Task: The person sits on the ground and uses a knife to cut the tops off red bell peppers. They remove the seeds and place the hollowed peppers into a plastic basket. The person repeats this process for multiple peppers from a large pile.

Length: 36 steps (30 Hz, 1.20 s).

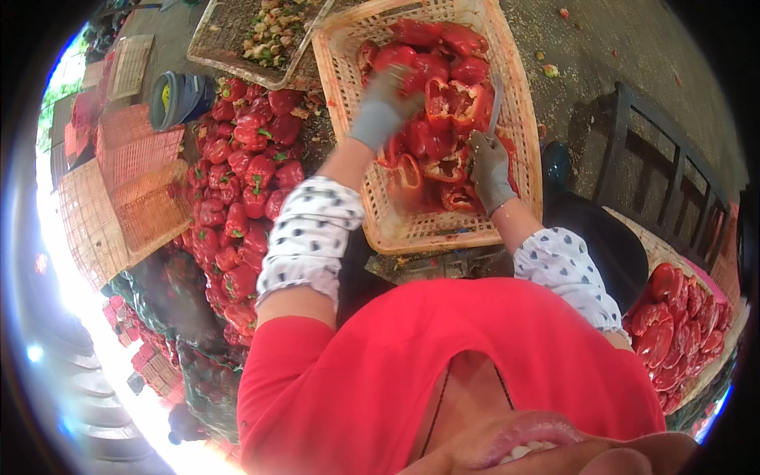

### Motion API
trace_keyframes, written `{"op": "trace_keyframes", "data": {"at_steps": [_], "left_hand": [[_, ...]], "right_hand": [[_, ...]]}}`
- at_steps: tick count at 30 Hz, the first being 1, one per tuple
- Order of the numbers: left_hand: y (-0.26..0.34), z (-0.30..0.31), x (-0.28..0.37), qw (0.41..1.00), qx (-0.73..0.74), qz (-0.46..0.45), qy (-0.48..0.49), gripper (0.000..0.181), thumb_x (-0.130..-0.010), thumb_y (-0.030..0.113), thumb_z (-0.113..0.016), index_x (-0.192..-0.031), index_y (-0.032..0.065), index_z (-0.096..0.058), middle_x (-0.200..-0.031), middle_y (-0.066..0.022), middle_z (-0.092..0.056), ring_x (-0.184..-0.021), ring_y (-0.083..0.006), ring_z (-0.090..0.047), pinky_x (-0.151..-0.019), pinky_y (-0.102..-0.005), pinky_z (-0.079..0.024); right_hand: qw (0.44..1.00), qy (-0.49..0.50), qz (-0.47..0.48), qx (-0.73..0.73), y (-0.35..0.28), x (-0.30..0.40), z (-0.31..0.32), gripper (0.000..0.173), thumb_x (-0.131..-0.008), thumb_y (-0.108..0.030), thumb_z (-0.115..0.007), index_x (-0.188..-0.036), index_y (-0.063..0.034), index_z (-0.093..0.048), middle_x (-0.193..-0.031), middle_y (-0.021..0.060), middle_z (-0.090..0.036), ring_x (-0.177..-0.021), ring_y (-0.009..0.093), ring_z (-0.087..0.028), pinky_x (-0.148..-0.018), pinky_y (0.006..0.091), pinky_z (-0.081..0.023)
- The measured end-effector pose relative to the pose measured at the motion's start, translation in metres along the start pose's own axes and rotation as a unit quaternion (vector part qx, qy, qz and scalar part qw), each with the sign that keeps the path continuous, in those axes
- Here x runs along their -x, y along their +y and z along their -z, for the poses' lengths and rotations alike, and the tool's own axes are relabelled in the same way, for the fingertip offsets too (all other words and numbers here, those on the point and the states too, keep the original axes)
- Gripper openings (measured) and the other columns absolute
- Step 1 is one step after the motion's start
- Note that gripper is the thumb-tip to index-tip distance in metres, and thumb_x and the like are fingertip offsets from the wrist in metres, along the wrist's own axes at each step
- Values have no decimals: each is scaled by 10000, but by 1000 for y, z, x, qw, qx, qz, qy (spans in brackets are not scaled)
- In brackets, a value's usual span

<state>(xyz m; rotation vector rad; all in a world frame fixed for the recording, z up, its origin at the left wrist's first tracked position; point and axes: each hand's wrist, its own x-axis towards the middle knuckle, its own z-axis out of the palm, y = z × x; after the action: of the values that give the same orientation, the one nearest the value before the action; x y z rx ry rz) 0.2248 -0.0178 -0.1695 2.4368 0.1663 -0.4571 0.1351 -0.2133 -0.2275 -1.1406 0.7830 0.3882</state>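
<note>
A plastic crate [430, 242] stands before me, holding red bell peppers [428, 138], many of them cut open with pale ribs and seeds showing. My left hand [386, 107], in a grey glove, is blurred over the peppers on the left side; whether its fingers hold anything cannot be made out. At the crate's right wall, my gloved right hand [490, 169] is closed around a slim, knife-like metal tool [496, 98]. The tool points away from me, beside an opened pepper [472, 107]. My right fingers partly hide its lower end.
Whole red peppers [243, 172] are heaped at left. A second crate [211, 41] ahead holds pepper cores [276, 32]. Further left are a bucket [169, 101] and stacked crates [139, 139]. At right are a dark slatted frame [665, 172] and a crate of cut peppers [677, 326].
</note>
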Motion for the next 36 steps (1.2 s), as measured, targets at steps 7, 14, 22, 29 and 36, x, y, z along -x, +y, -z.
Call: {"op": "trace_keyframes", "data": {"at_steps": [7, 14, 22, 29, 36], "left_hand": [[1, -96, 13, 988, -111, -102, 24, 591, -709, 280, -794, -1220, 66, -588, -1291, -173, -540, -1218, -382, -485, -1048, -418, -398], [33, -65, -52, 919, 391, -40, -30, 641, -793, 240, -749, -1338, 38, -480, -1296, -174, -545, -1064, -297, -597, -879, -362, -512], [27, -64, -40, 862, 483, 66, -139, 463, -909, 190, -627, -1315, 28, -473, -1125, -118, -614, -879, -190, -612, -752, -335, -526], [16, -41, 45, 902, 89, -403, -131, 243, -888, 180, -617, -1054, 17, -686, -1032, -91, -680, -953, -176, -640, -830, -311, -514], [35, 69, 113, 832, 416, -80, -357, 248, -828, 180, -730, -1010, 13, -708, -857, -47, -707, -767, -118, -646, -690, -274, -515]], "right_hand": [[1000, -5, 15, -5, -13, 11, -6, 154, -892, -212, -619, -858, -72, -565, -623, -25, -478, -482, 70, -438, -440, 243, -363], [999, -2, 36, -2, -9, 1, -2, 150, -892, -208, -607, -848, -70, -567, -644, -22, -491, -491, 67, -436, -447, 244, -371], [999, -22, 42, 11, -12, 7, -4, 131, -896, -199, -584, -859, -76, -559, -636, -25, -476, -501, 69, -430, -451, 244, -363], [993, -98, -3, -65, 26, 20, -14, 118, -921, -229, -569, -853, -133, -562, -647, -16, -520, -474, 98, -470, -426, 235, -379], [933, -304, 124, 148, -3, 97, -49, 87, -952, -129, -522, -965, -77, -590, -774, 10, -524, -584, 81, -504, -438, 187, -361]]}}
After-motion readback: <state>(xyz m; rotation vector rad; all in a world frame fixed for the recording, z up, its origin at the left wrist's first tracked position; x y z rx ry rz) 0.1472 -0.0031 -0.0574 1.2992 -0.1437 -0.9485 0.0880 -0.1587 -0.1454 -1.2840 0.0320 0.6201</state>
